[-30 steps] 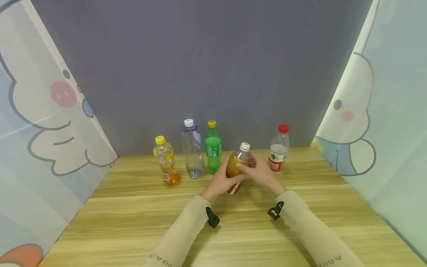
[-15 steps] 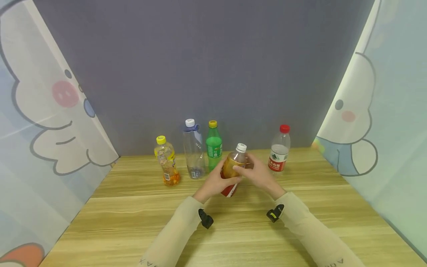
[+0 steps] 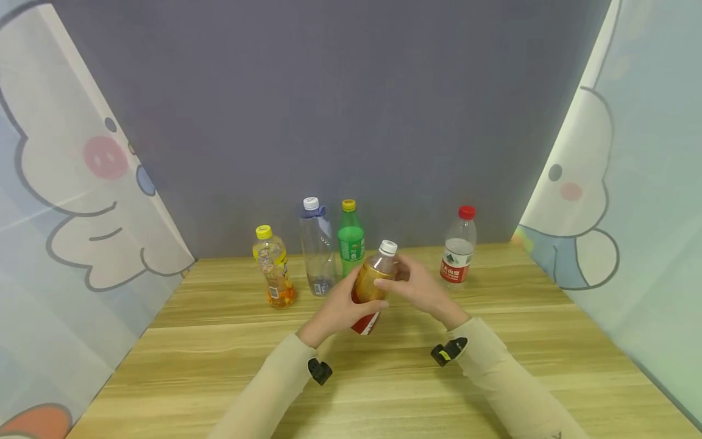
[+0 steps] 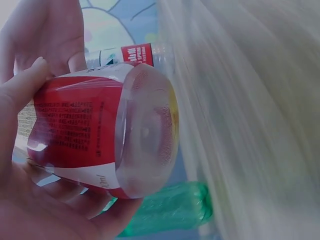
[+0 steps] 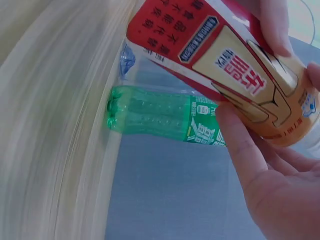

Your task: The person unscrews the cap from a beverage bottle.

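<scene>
A drink bottle [image 3: 369,285] with a gold and red label and a white cap is held tilted above the table, its cap leaning right. My left hand [image 3: 339,306] grips its lower part, thumb across the front. Around the upper part, just below the neck, are the thumb and fingers of my right hand [image 3: 421,289]. Its clear base shows in the left wrist view, off the tabletop, with the red label [image 4: 75,120] facing that camera. In the right wrist view the bottle [image 5: 245,75] crosses in front of a green bottle [image 5: 150,112].
Behind my left hand stand a green bottle [image 3: 351,241] with a yellow cap and a tall clear bottle [image 3: 318,250]. Farther left is a yellow-capped bottle [image 3: 272,262] with orange contents. A red-capped water bottle [image 3: 458,250] stands right on the wooden table [image 3: 219,353].
Both hands have carried the gold and red bottle left and slightly toward me. Its tilt has grown a little. The other bottles have stayed in place.
</scene>
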`<control>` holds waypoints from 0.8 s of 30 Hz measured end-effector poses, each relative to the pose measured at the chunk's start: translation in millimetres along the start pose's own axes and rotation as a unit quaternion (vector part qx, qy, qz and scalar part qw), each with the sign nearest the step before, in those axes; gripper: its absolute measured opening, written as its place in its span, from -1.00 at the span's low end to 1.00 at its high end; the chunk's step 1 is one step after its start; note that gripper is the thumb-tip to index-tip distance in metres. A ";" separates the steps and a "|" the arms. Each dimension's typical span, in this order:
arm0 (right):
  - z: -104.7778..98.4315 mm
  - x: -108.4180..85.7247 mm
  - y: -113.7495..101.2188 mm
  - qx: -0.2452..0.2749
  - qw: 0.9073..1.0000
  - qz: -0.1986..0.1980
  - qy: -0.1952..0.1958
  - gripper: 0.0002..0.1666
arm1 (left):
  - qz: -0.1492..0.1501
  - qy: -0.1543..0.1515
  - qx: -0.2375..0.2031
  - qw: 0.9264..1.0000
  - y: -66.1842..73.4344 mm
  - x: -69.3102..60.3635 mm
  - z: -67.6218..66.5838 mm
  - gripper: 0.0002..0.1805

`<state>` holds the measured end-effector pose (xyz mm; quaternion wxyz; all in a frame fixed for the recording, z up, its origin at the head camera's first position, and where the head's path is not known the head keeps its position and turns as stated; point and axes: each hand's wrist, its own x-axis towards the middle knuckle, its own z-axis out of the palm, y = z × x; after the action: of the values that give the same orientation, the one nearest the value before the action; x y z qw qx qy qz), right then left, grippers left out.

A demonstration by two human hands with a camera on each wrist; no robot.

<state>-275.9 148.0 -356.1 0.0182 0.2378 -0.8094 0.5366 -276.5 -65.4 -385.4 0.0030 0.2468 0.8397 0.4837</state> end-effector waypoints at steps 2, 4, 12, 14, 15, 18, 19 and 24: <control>1.3 0.1 -0.7 0.018 1.000 -0.004 -0.013 -0.27 | 0.007 -0.005 0.015 1.000 1.7 -4.2 -4.1 -0.07; 2.4 0.0 -0.6 0.032 0.999 -0.006 -0.023 -0.27 | 0.010 -0.012 0.025 1.000 4.4 -8.1 -7.9 -0.06; 0.3 -2.4 -7.3 0.057 0.997 -0.010 -0.048 -0.26 | 0.034 -0.015 0.070 0.997 14.3 -18.6 -15.9 -0.05; -2.1 -3.5 -10.5 0.059 0.997 -0.011 -0.053 -0.26 | 0.043 -0.010 0.079 0.996 17.4 -20.4 -17.0 -0.06; -3.3 -4.2 -12.2 0.061 0.996 -0.011 -0.057 -0.27 | 0.045 -0.007 0.085 0.995 19.1 -21.5 -17.7 -0.06; -6.7 -6.1 -18.1 0.066 0.995 -0.013 -0.070 -0.29 | 0.047 0.001 0.101 0.994 24.5 -24.6 -20.3 -0.04; -7.7 -6.5 -19.5 0.069 0.995 -0.014 -0.074 -0.30 | 0.047 0.003 0.106 0.993 26.2 -25.6 -21.3 -0.04; -12.5 -8.3 -27.1 0.070 0.993 -0.027 -0.087 -0.30 | 0.049 0.010 0.124 0.991 33.9 -28.5 -26.5 -0.01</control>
<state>-260.3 153.6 -329.9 -0.0549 0.3061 -0.7614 0.5688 -244.0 -84.9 -350.4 -0.0597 0.2809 0.8801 0.3781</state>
